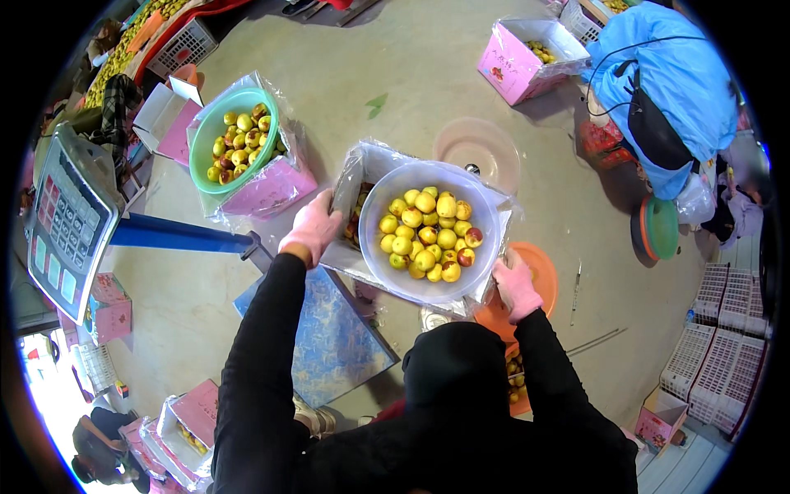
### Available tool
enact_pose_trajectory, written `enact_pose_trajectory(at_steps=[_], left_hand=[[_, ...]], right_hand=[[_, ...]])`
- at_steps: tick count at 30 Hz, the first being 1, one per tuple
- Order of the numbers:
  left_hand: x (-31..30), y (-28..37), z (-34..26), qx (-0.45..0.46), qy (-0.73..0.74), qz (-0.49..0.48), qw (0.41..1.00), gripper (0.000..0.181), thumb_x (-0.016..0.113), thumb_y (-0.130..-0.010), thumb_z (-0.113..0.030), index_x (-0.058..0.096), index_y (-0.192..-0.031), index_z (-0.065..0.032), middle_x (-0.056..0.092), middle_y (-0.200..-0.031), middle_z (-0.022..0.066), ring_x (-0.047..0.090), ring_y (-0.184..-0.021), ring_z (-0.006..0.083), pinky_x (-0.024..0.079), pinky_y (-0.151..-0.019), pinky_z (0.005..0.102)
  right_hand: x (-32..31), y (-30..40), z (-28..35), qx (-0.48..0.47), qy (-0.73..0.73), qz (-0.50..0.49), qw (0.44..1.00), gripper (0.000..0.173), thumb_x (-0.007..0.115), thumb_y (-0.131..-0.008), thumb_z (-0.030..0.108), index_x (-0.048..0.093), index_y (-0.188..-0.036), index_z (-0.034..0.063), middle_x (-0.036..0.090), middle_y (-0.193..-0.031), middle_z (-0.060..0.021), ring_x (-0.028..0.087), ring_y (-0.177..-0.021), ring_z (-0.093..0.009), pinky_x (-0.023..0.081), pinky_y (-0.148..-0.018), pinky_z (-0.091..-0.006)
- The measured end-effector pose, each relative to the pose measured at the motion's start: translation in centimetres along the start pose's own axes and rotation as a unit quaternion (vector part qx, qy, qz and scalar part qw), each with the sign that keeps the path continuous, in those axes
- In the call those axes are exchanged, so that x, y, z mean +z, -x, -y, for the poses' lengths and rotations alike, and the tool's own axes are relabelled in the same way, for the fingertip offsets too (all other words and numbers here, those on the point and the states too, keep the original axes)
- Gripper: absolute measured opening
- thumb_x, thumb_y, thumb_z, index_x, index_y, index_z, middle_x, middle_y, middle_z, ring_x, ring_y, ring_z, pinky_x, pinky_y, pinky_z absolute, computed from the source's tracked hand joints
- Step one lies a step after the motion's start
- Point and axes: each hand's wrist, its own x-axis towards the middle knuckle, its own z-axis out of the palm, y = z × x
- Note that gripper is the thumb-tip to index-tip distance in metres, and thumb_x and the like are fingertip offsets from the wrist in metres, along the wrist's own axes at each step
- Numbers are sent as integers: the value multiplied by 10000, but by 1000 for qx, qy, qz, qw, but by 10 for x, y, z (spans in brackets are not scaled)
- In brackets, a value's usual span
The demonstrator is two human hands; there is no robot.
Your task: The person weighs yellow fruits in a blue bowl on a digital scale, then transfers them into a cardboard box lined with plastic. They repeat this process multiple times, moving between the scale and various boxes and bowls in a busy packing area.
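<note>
A pink-and-white carton point(352, 262) with a clear plastic liner is held between my two gloved hands. My left hand point(313, 226), in a pink glove, grips its left edge. My right hand point(516, 285), gloved alike, is closed on its right corner. On top of the carton rests a translucent pale basin point(378, 272), filled in the middle with yellow-green jujubes point(429, 234), some with red-brown patches. The basin covers most of the carton's opening; darker fruit shows in the gap at the left. Below and left lies the blue platform of a floor scale point(333, 339).
The scale's keypad display point(71, 225) stands on a blue post point(179, 233) at the left. A green basin of jujubes point(196, 154) sits on another carton point(268, 191). Orange basins point(543, 272) are beside my right arm. White crates point(722, 346) are stacked at the far right.
</note>
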Motion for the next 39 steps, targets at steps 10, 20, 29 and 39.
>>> enact_pose_trajectory(at_steps=[10,20,29,39], left_hand=[[-2,-41,10,5,-143,111,983,357,603,-770,-259,670,-1037,-31,675,-957,234,634,-919,404,500,-831,437],[-31,15,-16,-1,-139,140,980,352,584,-724,-264,691,-971,-36,680,-868,224,655,-849,400,526,-775,429],[-60,210,28,-126,99,-68,985,350,596,-766,-319,644,-951,-25,654,-866,244,624,-852,429,493,-779,465],[-50,393,127,-381,64,-155,909,339,595,-758,-270,639,-972,-12,654,-930,241,618,-928,408,486,-830,441]], right_hand=[[8,-13,-46,82,-38,55,994,275,635,-777,117,681,-1017,-8,718,-925,-144,688,-864,-276,529,-791,-358],[-27,-57,-36,21,-9,81,996,331,667,-767,117,641,-1066,-22,692,-929,-74,627,-811,-169,503,-742,-324],[-2,-30,105,-56,48,190,979,311,661,-737,73,636,-1035,-14,677,-889,-72,626,-759,-147,518,-701,-316],[163,68,192,-95,279,442,848,292,640,-778,117,624,-1046,2,667,-811,-98,636,-680,-158,531,-611,-321]])
